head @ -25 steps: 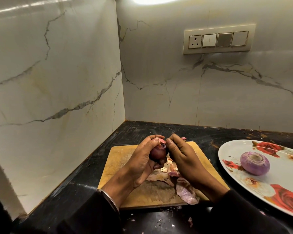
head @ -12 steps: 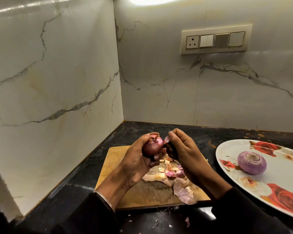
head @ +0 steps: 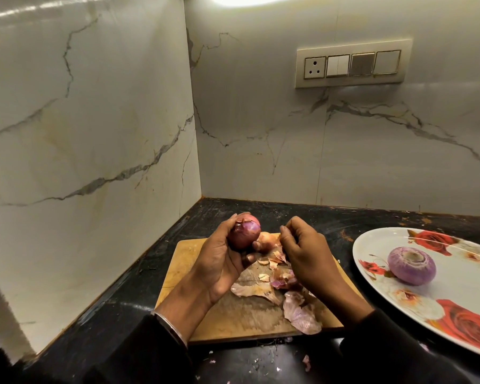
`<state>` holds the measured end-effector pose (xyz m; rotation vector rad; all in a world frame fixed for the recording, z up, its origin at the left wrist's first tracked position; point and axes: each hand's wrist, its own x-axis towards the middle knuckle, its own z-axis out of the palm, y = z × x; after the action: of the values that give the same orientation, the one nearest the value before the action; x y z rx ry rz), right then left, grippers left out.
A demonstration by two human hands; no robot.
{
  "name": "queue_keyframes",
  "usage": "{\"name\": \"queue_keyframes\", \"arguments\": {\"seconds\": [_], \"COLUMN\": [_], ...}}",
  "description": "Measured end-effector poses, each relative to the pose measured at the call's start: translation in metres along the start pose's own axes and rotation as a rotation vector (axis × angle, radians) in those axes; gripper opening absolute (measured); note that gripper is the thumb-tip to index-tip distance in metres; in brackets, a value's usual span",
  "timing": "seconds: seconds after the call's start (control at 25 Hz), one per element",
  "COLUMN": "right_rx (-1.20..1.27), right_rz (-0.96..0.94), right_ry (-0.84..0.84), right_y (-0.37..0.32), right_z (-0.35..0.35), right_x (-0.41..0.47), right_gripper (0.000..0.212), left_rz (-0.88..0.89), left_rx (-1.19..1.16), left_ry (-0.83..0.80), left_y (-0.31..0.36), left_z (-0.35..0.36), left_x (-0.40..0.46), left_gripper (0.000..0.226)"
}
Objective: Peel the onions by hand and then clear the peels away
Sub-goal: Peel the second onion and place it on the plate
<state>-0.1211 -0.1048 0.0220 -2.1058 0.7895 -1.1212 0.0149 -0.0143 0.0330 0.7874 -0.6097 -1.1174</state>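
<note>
My left hand (head: 219, 261) grips a red onion (head: 244, 231), partly skinned, above the wooden cutting board (head: 186, 261). My right hand (head: 305, 250) hovers just right of the onion with its fingers curled; whether it pinches a bit of peel I cannot tell. Behind my fingers a second, paler onion (head: 268, 239) shows on the board. Several loose peels (head: 283, 289) lie on the board under and between my hands. A peeled purple onion (head: 411, 266) sits on the white plate with red roses (head: 377, 242) at the right.
The board lies on a black counter (head: 302, 214) in a corner of marble walls (head: 94, 134). A switch panel (head: 352, 63) is on the back wall. Small peel scraps (head: 305, 360) dot the counter in front of the board.
My left hand has turned the onion so more of it shows. My right hand has pulled away from it to the right and now sits apart from the onion.
</note>
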Motion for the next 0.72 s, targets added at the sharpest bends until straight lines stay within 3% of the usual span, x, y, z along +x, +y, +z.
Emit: {"name": "queue_keyframes", "arguments": {"seconds": [0.24, 0.32, 0.4, 0.6, 0.72], "right_rx": [-0.234, -0.245, -0.226, -0.198, -0.012], "right_rz": [-0.176, -0.226, -0.234, -0.167, -0.116], "right_ry": [-0.092, -0.167, -0.211, -0.113, -0.102], "right_y": [-0.005, -0.007, -0.010, -0.008, -0.012], "right_z": [0.003, 0.002, 0.002, -0.002, -0.001], "right_x": [-0.005, -0.007, -0.009, -0.005, -0.006], "right_gripper": [0.006, 0.012, 0.017, 0.009, 0.009], "left_rz": [-0.007, -0.004, -0.001, 0.027, 0.030], "left_rx": [0.004, 0.019, 0.031, 0.082, 0.121], "left_ry": [0.052, 0.059, 0.065, 0.099, 0.100], "left_y": [0.001, 0.001, 0.001, -0.001, -0.003], "left_z": [-0.001, -0.002, -0.001, -0.005, -0.005], "left_x": [0.000, 0.000, -0.001, 0.002, 0.003], "left_gripper": [0.039, 0.047, 0.057, 0.077, 0.062]}}
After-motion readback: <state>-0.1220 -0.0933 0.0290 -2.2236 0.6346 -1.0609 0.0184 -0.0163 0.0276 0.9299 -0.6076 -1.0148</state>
